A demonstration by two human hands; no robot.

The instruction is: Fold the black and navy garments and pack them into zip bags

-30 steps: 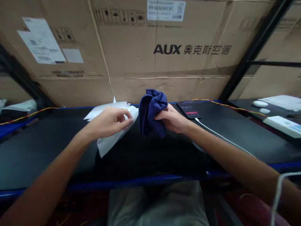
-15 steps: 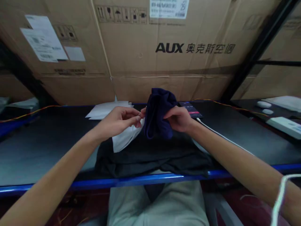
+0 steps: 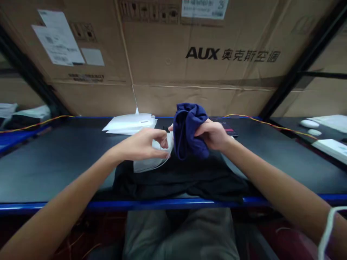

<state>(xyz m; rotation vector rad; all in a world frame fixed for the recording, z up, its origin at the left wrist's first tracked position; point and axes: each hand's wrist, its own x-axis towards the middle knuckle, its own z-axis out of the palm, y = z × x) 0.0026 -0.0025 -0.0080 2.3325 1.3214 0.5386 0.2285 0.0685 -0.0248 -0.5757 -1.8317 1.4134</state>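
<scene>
My right hand (image 3: 214, 133) grips a bunched navy blue cloth (image 3: 188, 126), holding it up in front of me above the table. A fingertip shows past the cloth's left edge, close to a thin white sheet-like piece (image 3: 145, 166) with a cord-like curved edge. Around this white piece is my left hand (image 3: 146, 144), its thumb and curled fingers apart with a gap between them. Whether its fingertips touch the white piece I cannot tell. Beneath both hands a black cloth (image 3: 179, 184) lies folded along the table's front edge.
White sheets (image 3: 130, 122) lie stacked at the back of the black tabletop (image 3: 67, 155). A dark phone-like object (image 3: 230, 130) is partly hidden behind my right hand. A large cardboard box (image 3: 162, 68) stands behind. At right are a white power strip (image 3: 332, 148) and a cable (image 3: 326, 227).
My left thumb and fingers have parted from a pinch. The navy cloth and my right hand appear slightly further right, as the whole view has shifted a little.
</scene>
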